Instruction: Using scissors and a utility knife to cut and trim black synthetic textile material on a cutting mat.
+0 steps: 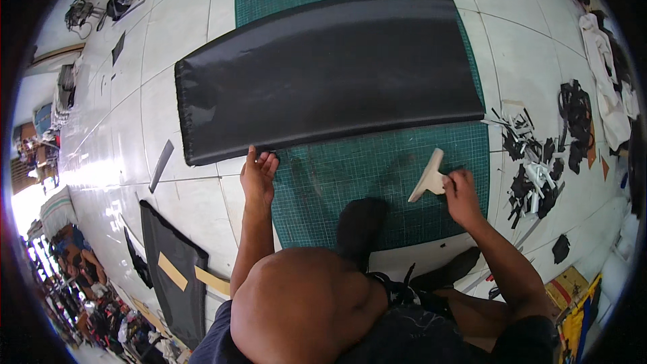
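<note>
A long black sheet of smooth, slightly shiny material [323,71] lies across the green cutting mat [377,162], its left end reaching onto the tiled floor. At its near edge, left of the middle, is my left hand [259,176], with thumb and fingers apart and the fingertips at the edge. Whether they press on the sheet cannot be made out. My right hand [461,197] grips a cream-coloured, wide-bladed scraper [428,176] by its short handle, held over the right part of the mat, apart from the sheet.
A heap of black and white offcuts [536,168] lies right of the mat. At the lower left rest a dark panel [172,263] with tan strips [173,271] and a thin grey strip [162,165]. A dark-covered foot [364,226] stands on the mat's near part.
</note>
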A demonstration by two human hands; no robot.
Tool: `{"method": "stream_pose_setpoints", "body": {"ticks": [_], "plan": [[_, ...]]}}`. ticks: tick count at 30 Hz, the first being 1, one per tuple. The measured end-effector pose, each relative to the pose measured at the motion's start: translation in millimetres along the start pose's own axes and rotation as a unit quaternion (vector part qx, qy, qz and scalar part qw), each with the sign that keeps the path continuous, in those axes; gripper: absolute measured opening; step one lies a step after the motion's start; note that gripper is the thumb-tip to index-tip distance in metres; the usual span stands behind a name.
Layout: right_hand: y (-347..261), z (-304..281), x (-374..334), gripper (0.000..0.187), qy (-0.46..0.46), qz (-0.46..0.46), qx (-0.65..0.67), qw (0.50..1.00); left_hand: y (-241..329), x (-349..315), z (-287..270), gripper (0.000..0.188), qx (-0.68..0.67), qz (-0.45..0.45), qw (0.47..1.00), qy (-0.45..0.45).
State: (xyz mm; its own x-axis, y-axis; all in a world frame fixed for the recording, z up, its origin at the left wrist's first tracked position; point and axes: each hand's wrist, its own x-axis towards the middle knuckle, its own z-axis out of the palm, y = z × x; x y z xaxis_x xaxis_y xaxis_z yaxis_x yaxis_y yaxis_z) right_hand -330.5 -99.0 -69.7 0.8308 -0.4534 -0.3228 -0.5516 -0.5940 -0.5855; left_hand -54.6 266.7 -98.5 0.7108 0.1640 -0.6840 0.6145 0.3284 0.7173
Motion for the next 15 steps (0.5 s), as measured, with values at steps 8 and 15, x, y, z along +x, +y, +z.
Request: {"method": "stream_pose_setpoints", "body": {"ticks": [8,15], "plan": [[-57.8,21.7,22.0,0.04,-0.106,0.117,0.195,0.968,-1.4,6.6,4.1,0.044,-0.007,0.002,1.0,0.03],[-70.4,33.8,30.2,0.04,-0.148,0.213,0.33,0.908,-1.8,2.9,12.1,0.038,0.02,0.016,0.999,0.039]]}}
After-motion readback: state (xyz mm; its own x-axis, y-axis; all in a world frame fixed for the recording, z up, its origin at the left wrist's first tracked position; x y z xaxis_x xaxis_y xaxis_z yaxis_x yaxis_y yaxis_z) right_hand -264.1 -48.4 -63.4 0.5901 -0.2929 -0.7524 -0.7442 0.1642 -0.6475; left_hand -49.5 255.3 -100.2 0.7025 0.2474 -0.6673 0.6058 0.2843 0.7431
